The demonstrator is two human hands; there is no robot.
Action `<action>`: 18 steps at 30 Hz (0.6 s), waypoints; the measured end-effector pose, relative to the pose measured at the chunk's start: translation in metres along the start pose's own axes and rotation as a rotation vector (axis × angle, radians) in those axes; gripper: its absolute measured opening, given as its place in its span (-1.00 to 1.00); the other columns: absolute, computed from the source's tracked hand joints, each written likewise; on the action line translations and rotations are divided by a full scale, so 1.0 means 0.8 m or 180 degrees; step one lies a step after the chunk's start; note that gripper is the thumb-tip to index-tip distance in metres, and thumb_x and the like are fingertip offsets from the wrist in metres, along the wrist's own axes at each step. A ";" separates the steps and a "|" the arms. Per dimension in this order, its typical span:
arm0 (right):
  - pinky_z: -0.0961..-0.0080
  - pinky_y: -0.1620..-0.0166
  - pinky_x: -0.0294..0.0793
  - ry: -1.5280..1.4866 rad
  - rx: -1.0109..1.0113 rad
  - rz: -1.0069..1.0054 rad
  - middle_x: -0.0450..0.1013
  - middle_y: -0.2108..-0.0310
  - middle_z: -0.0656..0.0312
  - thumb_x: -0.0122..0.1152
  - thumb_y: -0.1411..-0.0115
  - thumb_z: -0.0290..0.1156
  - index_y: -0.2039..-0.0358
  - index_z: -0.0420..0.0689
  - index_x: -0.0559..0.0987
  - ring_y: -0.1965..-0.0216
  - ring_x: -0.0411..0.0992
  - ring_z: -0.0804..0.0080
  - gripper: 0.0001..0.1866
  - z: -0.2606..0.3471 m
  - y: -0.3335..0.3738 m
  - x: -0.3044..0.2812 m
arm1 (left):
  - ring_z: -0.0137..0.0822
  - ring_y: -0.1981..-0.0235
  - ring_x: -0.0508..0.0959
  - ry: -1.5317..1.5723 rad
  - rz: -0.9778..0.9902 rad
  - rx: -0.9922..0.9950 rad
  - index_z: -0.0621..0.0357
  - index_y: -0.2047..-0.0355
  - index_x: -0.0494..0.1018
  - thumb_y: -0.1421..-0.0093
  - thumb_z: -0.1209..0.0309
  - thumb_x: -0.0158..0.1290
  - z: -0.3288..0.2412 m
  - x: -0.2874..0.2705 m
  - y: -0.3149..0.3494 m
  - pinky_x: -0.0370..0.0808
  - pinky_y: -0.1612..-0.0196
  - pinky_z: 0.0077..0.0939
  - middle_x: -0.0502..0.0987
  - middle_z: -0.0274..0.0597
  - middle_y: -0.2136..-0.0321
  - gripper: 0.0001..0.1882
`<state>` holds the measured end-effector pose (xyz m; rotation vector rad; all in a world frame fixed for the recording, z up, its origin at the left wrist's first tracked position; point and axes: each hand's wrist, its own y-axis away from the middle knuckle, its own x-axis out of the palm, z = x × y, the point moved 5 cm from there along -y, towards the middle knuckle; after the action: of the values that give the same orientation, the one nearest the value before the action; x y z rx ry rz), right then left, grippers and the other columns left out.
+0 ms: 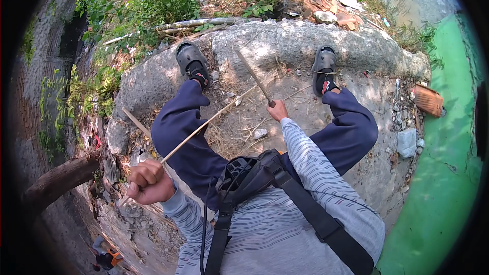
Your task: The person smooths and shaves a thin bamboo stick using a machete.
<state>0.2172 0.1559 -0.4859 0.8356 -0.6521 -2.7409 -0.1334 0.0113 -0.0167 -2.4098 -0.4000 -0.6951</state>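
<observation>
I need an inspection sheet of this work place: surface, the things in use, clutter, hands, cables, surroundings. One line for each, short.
Surface: rough concrete slab, dusty, with dry grass and shavings on it.
Job's things: thin bamboo strip in the left fist; blade in the right hand, pointing up and away from the body.
Clutter: small stones, a second stick, a white lump, a brick.
Hands: left hand closed on the strip's near end; right hand closed on the blade's handle.
Cables: a thin black cord hangs by the chest harness.
Surroundings: bushes, rubble, a log, green water.
</observation>
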 end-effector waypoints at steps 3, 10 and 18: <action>0.12 0.10 0.52 0.0077 0.0036 0.0114 0.60 0.35 -0.16 0.24 -0.04 -0.27 0.32 -0.26 0.66 0.22 0.61 -0.09 -0.69 0.002 0.005 0.011 | -0.61 0.84 -0.19 0.0122 -0.0137 0.0027 -0.06 0.72 -0.08 -0.27 0.28 -0.14 -0.003 -0.004 0.000 -0.26 0.76 -0.56 -0.05 -0.46 0.86 -0.54; 0.16 0.05 0.54 0.0302 0.0724 -0.0042 0.64 0.30 -0.09 0.31 -0.06 -0.18 0.27 -0.21 0.70 0.17 0.63 -0.03 -0.64 -0.047 -0.013 -0.019 | -0.61 0.83 -0.18 0.0249 0.0017 -0.0042 -0.06 0.73 -0.07 -0.26 0.31 -0.13 0.002 0.007 0.001 -0.25 0.77 -0.57 -0.04 -0.45 0.86 -0.54; 0.12 0.11 0.53 0.0203 0.0478 -0.0074 0.63 0.34 -0.10 0.34 -0.13 0.00 0.32 -0.20 0.70 0.22 0.60 -0.08 -0.55 -0.049 0.039 -0.005 | -0.55 0.78 -0.13 0.0569 -0.0155 -0.0143 -0.04 0.68 -0.01 -0.26 0.26 -0.10 0.002 -0.017 0.006 -0.18 0.68 -0.48 -0.01 -0.42 0.78 -0.58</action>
<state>0.2449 0.1156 -0.4983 0.9641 -0.8487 -2.6993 -0.1420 0.0068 -0.0275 -2.3619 -0.3737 -0.9422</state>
